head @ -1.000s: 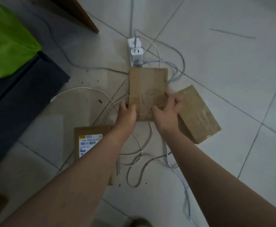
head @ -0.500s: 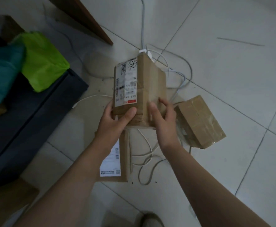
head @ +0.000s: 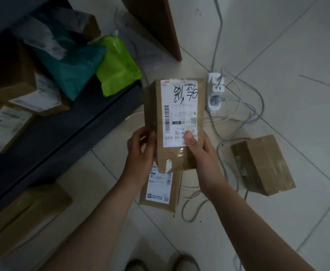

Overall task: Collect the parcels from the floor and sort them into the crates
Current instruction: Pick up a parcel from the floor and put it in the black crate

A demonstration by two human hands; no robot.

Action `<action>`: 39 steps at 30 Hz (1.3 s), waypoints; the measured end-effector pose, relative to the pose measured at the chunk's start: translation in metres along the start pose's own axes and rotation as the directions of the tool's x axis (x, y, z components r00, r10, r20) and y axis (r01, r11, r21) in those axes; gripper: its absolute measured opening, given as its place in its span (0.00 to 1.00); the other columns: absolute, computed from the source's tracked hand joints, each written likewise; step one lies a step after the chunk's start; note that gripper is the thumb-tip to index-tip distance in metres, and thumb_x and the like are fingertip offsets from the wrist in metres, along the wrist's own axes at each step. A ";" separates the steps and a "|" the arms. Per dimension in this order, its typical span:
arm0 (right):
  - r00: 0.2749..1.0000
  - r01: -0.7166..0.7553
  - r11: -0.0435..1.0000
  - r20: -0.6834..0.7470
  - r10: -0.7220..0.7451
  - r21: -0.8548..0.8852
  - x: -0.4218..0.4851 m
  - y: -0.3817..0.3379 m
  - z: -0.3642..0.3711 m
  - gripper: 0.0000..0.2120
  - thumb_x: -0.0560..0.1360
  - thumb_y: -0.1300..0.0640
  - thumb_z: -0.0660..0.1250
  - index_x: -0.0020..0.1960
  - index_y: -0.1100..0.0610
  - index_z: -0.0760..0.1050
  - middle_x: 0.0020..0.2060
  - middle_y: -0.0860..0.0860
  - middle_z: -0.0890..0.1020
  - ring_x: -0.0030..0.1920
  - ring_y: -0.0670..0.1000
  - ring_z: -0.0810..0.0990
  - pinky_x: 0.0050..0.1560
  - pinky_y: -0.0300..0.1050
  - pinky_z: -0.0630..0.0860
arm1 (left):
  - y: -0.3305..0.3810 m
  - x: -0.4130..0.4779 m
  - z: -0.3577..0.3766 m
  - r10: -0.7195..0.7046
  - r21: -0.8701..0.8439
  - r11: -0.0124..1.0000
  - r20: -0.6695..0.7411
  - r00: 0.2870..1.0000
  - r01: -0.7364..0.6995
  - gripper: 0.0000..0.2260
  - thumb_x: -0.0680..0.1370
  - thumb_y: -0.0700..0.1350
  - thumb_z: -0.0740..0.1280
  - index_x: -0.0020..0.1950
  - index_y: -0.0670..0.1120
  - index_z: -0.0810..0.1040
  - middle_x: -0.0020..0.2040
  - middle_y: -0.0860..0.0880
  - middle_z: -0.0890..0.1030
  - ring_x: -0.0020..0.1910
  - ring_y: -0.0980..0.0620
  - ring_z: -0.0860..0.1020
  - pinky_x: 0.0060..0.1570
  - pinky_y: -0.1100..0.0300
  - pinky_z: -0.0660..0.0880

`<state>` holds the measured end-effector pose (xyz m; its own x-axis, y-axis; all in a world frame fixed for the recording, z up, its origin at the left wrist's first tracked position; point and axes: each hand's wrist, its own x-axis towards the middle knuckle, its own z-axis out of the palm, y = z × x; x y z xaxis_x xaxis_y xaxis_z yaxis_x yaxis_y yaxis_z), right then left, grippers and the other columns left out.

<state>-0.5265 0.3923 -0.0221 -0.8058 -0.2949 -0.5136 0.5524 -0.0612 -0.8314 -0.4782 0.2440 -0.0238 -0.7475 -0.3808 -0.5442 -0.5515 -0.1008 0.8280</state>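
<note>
Parcel [head: 177, 122] turned, label now up

The lower part of the labelled parcel [head: 160, 190] on the floor is seen, but its upper end is covered by the held parcel [head: 175, 122] and the left hand [head: 140, 153]. The small print on the held parcel's label [head: 179, 114] is too fine to be read, and part of a number row is hidden under the right hand's [head: 201, 153] thumb. At 9 o'clock, two boxes [head: 2, 126] are cut by the frame edge; a further carton [head: 23, 214] at 8 o'clock is likewise cropped.
</note>
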 end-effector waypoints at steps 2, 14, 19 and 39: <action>0.999 -0.035 0.999 0.009 0.034 0.017 -0.005 0.007 0.004 0.23 0.76 0.43 0.67 0.65 0.55 0.75 0.56 0.53 0.85 0.56 0.55 0.84 0.56 0.55 0.81 | -0.005 -0.006 -0.012 -0.103 -0.015 0.995 0.004 0.995 0.103 0.45 0.60 0.77 0.66 0.73 0.67 0.57 0.75 0.53 0.65 0.66 0.53 0.74 0.62 0.47 0.75; 0.991 -0.132 0.989 -0.004 0.132 -0.064 -0.040 0.044 0.012 0.31 0.73 0.32 0.63 0.69 0.49 0.71 0.62 0.51 0.81 0.62 0.54 0.81 0.62 0.62 0.77 | -0.018 -0.049 -0.034 0.134 0.072 0.990 -0.168 0.977 -0.123 0.19 0.76 0.53 0.69 0.65 0.62 0.69 0.60 0.58 0.66 0.52 0.72 0.72 0.48 0.74 0.74; 0.999 -0.019 1.000 0.026 0.019 0.003 -0.022 0.015 0.013 0.20 0.83 0.42 0.55 0.61 0.54 0.78 0.58 0.56 0.84 0.58 0.57 0.83 0.61 0.58 0.78 | 0.012 -0.028 -0.038 0.168 -0.167 0.969 -0.086 0.982 -0.180 0.21 0.82 0.62 0.46 0.62 0.63 0.77 0.68 0.54 0.73 0.66 0.60 0.72 0.66 0.52 0.70; 0.906 -0.410 0.912 -0.116 0.408 0.010 0.012 0.096 -0.008 0.39 0.69 0.23 0.57 0.61 0.52 0.82 0.56 0.57 0.85 0.57 0.60 0.83 0.64 0.65 0.75 | -0.097 0.005 -0.030 -0.546 -0.159 0.814 0.118 0.830 0.558 0.27 0.79 0.65 0.50 0.55 0.51 0.82 0.50 0.45 0.85 0.55 0.42 0.81 0.61 0.44 0.75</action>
<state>-0.4844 0.3910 -0.1098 -0.5289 -0.1817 -0.8290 0.8362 0.0553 -0.5456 -0.4174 0.2248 -0.1025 -0.3630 -0.1525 -0.9192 -0.8075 -0.4407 0.3920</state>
